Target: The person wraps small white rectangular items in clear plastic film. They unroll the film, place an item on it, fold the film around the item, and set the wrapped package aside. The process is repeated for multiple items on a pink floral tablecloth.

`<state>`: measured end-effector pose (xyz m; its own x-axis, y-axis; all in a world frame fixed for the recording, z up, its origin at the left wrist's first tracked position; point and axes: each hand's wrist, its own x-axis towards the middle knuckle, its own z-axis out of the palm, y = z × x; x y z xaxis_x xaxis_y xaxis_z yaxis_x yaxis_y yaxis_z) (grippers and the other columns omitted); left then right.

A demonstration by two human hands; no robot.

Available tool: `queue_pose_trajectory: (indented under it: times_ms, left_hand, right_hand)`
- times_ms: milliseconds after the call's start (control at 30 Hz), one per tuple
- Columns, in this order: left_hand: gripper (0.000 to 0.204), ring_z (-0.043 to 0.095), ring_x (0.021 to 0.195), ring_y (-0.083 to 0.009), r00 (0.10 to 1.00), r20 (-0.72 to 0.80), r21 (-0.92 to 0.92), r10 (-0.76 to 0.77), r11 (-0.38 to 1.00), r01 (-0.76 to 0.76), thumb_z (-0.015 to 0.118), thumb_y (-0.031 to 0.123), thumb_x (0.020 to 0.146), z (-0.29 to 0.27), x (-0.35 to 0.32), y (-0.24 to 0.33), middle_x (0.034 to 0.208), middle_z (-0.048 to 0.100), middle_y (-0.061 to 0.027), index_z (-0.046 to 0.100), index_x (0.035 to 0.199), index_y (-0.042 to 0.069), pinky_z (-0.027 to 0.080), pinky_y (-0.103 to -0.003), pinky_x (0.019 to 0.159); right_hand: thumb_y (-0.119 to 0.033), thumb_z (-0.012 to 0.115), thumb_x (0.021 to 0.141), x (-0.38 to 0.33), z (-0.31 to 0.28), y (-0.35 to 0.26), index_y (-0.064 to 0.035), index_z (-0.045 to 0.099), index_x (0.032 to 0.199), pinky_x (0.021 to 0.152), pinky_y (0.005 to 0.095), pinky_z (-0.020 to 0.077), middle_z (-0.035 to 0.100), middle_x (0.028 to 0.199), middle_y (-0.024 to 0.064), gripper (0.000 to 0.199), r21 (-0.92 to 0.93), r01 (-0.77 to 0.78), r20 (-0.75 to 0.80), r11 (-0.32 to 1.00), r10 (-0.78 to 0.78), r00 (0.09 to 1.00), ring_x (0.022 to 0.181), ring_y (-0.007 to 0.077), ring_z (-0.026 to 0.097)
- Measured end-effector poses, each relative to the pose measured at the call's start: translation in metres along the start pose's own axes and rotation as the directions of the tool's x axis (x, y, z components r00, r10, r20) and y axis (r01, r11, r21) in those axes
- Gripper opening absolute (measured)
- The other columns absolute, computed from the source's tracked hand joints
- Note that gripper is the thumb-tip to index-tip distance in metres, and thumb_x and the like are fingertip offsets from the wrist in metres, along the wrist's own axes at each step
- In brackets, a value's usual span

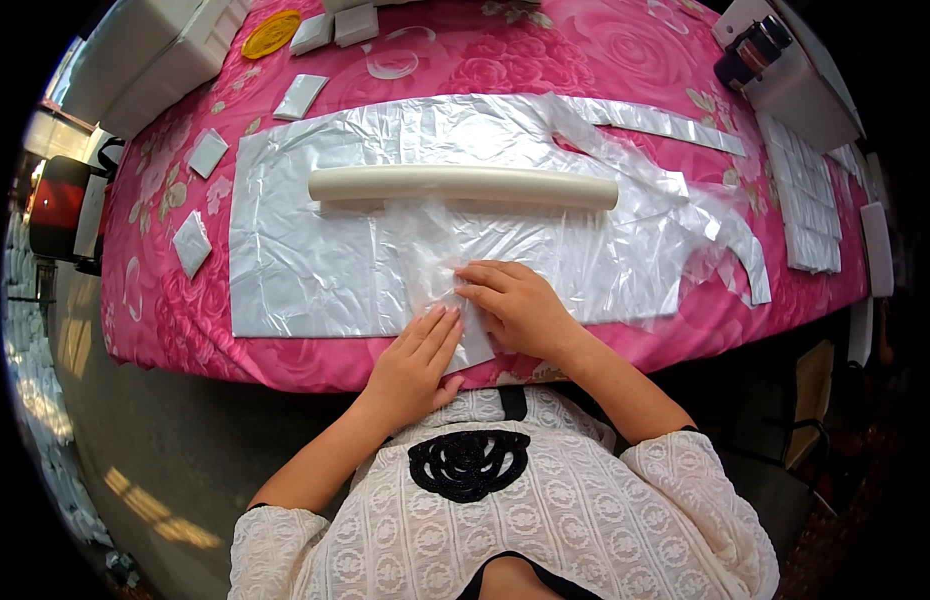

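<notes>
A stack of thin, clear-white plastic aprons [305, 270] lies flat on the table, with narrow straps toward the right. Across its middle a narrow folded strip of plastic film [422, 240] runs toward me, and its end [472, 350] hangs past the stack's near edge. My left hand [415, 365] rests flat on the strip near the table edge, fingers stretched out. Just right of it, my right hand [520, 308] lies palm down on the film with slightly bent, parted fingers; its thumb is hidden. Beyond both hands a long cream tube [465, 187] lies crosswise on the plastic.
Small folded white packets [192, 244] are spread along the left side. A yellow round item [271, 35] is at the far left. Bundled plastic packs [800, 200] lie at right, near a dark bottle [752, 52] and a white box [805, 90]. A pink floral cloth [200, 325] covers the table.
</notes>
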<state>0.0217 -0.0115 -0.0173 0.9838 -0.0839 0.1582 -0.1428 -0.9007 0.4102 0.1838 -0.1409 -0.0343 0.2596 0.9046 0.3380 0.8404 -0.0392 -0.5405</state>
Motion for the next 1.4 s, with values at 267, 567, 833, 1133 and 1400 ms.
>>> queue_pose_trajectory:
  times_ms: [267,567,833,1133,1400]
  left_hand:
    - [0.054,0.044,0.12,-0.0329,1.0,-0.002,0.069,0.029,0.997,-0.029,0.06,0.002,0.064,0.007,0.0,-0.003,0.126,0.048,-0.0186,0.05,0.117,-0.004,0.039,-0.041,0.098]
    - [0.043,0.056,0.105,-0.0302,0.987,-0.151,-0.371,-0.055,0.929,-0.005,0.058,-0.006,0.069,0.0,0.0,-0.005,0.114,0.056,-0.0178,0.055,0.112,-0.001,0.047,-0.036,0.089]
    - [0.041,0.056,0.106,-0.0265,0.971,-0.238,-0.173,0.015,0.983,-0.057,0.062,0.003,0.068,-0.001,-0.005,-0.014,0.114,0.058,-0.0127,0.058,0.109,0.002,0.044,-0.04,0.091]
    - [0.04,0.055,0.107,-0.0245,0.978,-0.207,-0.079,0.039,0.995,-0.056,0.065,0.009,0.066,0.0,-0.012,-0.029,0.117,0.057,-0.0105,0.06,0.105,0.004,0.042,-0.041,0.092]
    - [0.032,0.057,0.104,-0.0242,0.964,-0.262,-0.07,0.035,0.996,-0.055,0.063,0.009,0.069,-0.001,-0.011,-0.028,0.115,0.058,-0.0104,0.061,0.101,0.004,0.043,-0.038,0.091]
  right_hand:
    - [0.0,0.056,0.071,-0.001,0.002,-0.002,-0.0063,0.061,0.102,0.09,0.0371,0.0432,0.058,0.114,0.0084,0.032,-0.001,-0.019,-0.023,1.0,0.019,1.0,0.107,0.0272,0.054]
    - [-0.001,0.06,0.067,-0.001,-0.002,-0.004,-0.007,0.062,0.099,0.086,0.0362,0.0444,0.06,0.108,0.0071,0.033,0.026,0.023,0.008,0.999,-0.023,1.0,0.102,0.0269,0.055]
    - [-0.001,0.065,0.066,0.0,0.001,-0.011,-0.0094,0.064,0.09,0.074,0.0345,0.0478,0.063,0.096,0.0042,0.025,0.068,0.04,-0.006,0.997,-0.04,0.999,0.085,0.0248,0.058]
    - [-0.008,0.063,0.065,-0.002,0.003,-0.012,-0.0097,0.063,0.091,0.077,0.0337,0.0459,0.062,0.095,0.0029,0.026,-0.008,0.105,-0.012,0.994,-0.105,0.994,0.085,0.0217,0.057]
    - [-0.011,0.063,0.064,-0.006,0.003,-0.011,-0.0101,0.065,0.092,0.071,0.0315,0.0462,0.063,0.093,0.0017,0.028,0.001,0.148,0.019,0.989,-0.148,0.989,0.08,0.0202,0.056]
